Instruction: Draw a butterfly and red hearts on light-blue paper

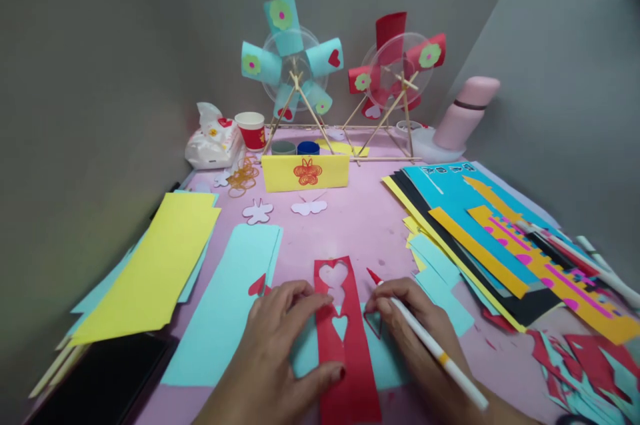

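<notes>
My right hand [415,325] is closed round a white felt-tip marker [435,351] with a red tip, which points up and left, off the paper. A red heart outline [371,325] shows on the light blue paper [395,368] beneath that hand. Across this paper lies a red paper strip [345,371] with heart-shaped cut-outs. My left hand [280,345] rests at the strip's left side, thumb and fingers spread, the thumb over the strip. A small red paper heart [257,285] lies beyond its knuckles, on another light blue sheet [225,318].
Two paper-bladed stick wheels, one blue [295,68] and one red [395,68], stand at the back. Yellow sheets [150,265] and a dark flat device [100,378] lie left. Coloured papers [450,211] and scraps [585,371] lie right. A pink bottle [463,115] leans behind.
</notes>
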The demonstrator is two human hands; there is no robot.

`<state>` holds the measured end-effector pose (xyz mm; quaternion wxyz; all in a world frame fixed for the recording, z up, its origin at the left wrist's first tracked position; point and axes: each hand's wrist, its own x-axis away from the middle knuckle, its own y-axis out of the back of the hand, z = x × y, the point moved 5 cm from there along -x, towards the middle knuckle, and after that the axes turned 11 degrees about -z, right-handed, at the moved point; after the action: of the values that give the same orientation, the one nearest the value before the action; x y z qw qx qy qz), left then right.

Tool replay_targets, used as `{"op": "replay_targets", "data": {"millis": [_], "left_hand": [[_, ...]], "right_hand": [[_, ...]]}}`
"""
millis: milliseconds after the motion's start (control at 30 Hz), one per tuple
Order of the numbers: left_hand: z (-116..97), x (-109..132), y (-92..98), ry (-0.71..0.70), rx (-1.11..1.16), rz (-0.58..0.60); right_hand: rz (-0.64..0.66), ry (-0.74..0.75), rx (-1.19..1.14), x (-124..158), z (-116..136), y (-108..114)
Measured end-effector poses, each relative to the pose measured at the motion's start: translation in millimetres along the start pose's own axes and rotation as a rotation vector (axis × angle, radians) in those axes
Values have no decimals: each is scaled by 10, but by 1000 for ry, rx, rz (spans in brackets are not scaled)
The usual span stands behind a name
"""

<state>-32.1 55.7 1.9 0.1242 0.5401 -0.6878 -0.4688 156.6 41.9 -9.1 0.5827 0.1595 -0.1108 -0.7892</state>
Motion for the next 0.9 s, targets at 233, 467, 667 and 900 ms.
{"op": "replay_targets", "data": {"millis": [233, 467, 667, 900], "left_hand": [[3, 32, 228, -102, -32, -341], [-40, 12, 202, -151, -80, -324], [-72, 12, 240, -123, -77, -293], [-19, 10, 193, -88, -123, -230]], "right_hand": [[99, 86, 196, -151, 174, -24], [150, 227, 217, -85, 221, -213], [67, 122, -114, -308, 393, 154], [-116, 300, 537, -703, 341, 1177]]}}
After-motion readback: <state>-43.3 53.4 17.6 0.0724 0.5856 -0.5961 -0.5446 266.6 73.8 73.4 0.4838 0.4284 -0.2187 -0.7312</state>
